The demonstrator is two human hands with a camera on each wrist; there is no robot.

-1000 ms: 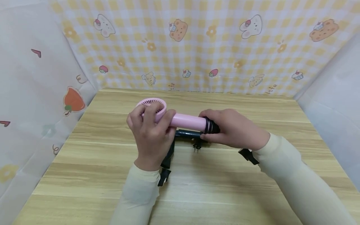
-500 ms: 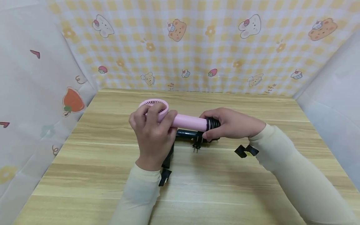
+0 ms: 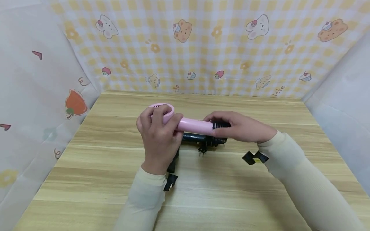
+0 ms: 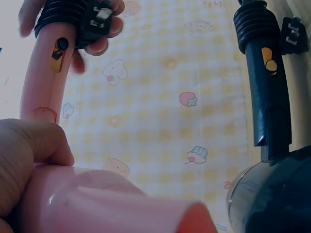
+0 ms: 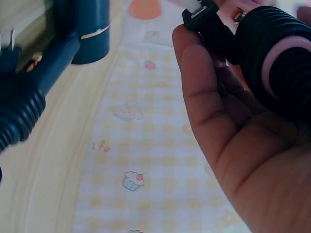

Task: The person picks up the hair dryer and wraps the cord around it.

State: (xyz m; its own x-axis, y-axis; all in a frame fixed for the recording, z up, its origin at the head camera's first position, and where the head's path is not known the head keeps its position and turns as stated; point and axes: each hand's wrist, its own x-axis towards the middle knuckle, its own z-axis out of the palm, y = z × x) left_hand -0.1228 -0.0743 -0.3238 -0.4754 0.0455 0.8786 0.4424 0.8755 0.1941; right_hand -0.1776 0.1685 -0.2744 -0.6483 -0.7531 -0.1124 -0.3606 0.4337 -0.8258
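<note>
A pink hair dryer (image 3: pixel 196 126) is held level in both hands above the table. My left hand (image 3: pixel 158 133) grips it around the head, fingers over the slatted rear vent. At the far end of the handle, my right hand (image 3: pixel 241 127) curls around the black cord (image 4: pixel 58 13) wound there. The cord's black plug (image 4: pixel 98 20) pokes out beside the right fingers in the left wrist view. Below lies a dark hair dryer (image 3: pixel 193 137), its handle also wrapped in black cord, its head partly hidden under my left hand and forearm.
The wooden table (image 3: pixel 219 192) spreads out around the dark dryer. Behind it hangs a yellow checked cloth (image 3: pixel 202 48) with cartoon prints, and white cloth (image 3: pixel 34 96) lines the left side. Black straps (image 3: pixel 255 158) hang at the wrists.
The pink dryer has shifted slightly right with my left hand. My right thumb has moved up from beneath the handle onto the wound cord, and more of the dark dryer's cord shows.
</note>
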